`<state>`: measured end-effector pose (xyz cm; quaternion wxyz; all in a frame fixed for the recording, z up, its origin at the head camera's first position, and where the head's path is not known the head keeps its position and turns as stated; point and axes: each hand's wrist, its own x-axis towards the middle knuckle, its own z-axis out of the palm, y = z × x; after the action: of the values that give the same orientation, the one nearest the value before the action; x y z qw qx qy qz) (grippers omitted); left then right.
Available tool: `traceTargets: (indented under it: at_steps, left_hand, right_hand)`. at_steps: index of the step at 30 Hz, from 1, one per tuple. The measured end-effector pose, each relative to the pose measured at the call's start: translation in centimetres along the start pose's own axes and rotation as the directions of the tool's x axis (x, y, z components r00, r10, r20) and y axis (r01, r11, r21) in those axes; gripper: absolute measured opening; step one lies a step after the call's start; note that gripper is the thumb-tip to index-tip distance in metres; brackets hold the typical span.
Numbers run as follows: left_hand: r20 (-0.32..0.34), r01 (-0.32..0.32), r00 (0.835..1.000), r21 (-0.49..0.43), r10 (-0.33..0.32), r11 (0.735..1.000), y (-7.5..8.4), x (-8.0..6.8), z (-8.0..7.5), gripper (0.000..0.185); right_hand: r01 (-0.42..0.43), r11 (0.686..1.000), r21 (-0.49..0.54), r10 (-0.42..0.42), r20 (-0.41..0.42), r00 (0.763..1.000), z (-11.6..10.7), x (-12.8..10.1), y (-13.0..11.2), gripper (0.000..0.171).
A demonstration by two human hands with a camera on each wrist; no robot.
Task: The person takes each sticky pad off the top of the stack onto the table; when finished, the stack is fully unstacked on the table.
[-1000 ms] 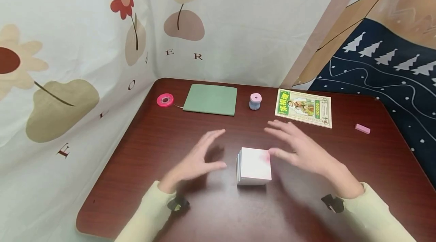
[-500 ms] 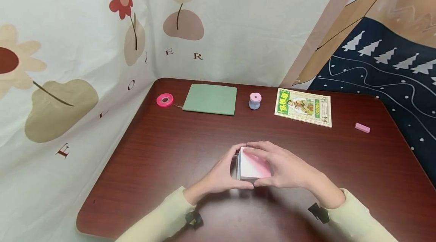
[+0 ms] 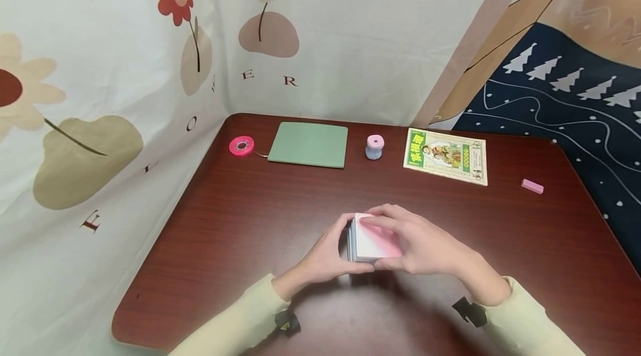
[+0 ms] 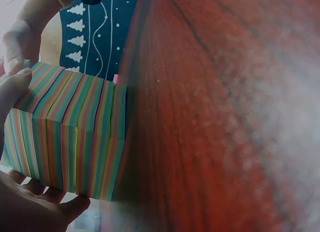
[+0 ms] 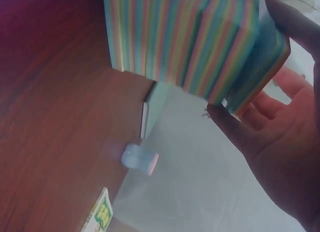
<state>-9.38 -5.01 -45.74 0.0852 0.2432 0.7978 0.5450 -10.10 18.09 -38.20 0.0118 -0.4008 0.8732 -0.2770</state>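
Both of your hands were closed on the note block (image 3: 373, 242): your left hand (image 3: 328, 256) cupped its left side, your right hand (image 3: 425, 245) curled over its top and right side. The block sat at the tabletop's (image 3: 240, 217) middle, gripped but, as far as I could judge, not yet lifted clear. At 12 o'clock stood a small pink-and-blue sharpener (image 3: 374, 147); at 11 a green notebook (image 3: 309, 145) and pink tape roll (image 3: 241, 146); at 1 a booklet (image 3: 445, 156); at 2 an eraser (image 3: 532, 186). Open room lay all around; the near edge was closest at 6.
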Motion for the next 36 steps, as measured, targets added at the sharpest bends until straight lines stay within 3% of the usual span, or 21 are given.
traceTargets:
  at_steps: [4, 8, 13, 16, 20, 29, 36]
  left_hand:
    - [0.002, 0.0, 1.0, 0.0, 0.0, 1.0, 0.0, 0.0, -0.1, 0.087]
    - [0.005, 0.007, 1.0, 0.006, -0.007, 1.0, 0.0, -0.1, -0.1, 0.085]
    - [0.008, 0.0, 1.0, -0.003, 0.0, 1.0, -0.2, -0.1, -0.1, 0.084]
    - [0.006, 0.001, 1.0, -0.015, -0.001, 1.0, -0.3, 0.0, -0.1, 0.083]
    - [0.006, 0.01, 1.0, -0.022, -0.009, 1.0, -0.3, 0.0, 0.0, 0.083]
    - [0.006, 0.02, 1.0, -0.026, -0.019, 0.999, -0.2, 0.0, 0.0, 0.084]
    - [0.01, 0.014, 1.0, -0.029, -0.014, 0.999, -0.2, 0.0, 0.0, 0.085]
  right_hand:
    - [-0.035, 0.997, 0.071, 0.037, -0.027, 0.999, -1.1, -0.2, 0.8, 0.073]
    - [-0.109, 0.988, 0.114, 0.119, -0.088, 0.989, -2.3, -0.5, 3.3, 0.072]
    - [-0.286, 0.957, 0.047, 0.29, -0.145, 0.946, -2.3, -0.9, 8.0, 0.071]
    - [-0.362, 0.932, -0.003, 0.359, -0.121, 0.925, -1.4, -1.1, 10.7, 0.069]
    - [-0.401, 0.915, -0.053, 0.396, -0.077, 0.915, -0.2, -1.3, 13.2, 0.066]
    - [-0.429, 0.895, -0.126, 0.43, -0.022, 0.903, 0.3, -1.1, 14.0, 0.065]
    - [-0.416, 0.896, -0.155, 0.421, 0.003, 0.907, 0.1, -1.2, 13.7, 0.066]
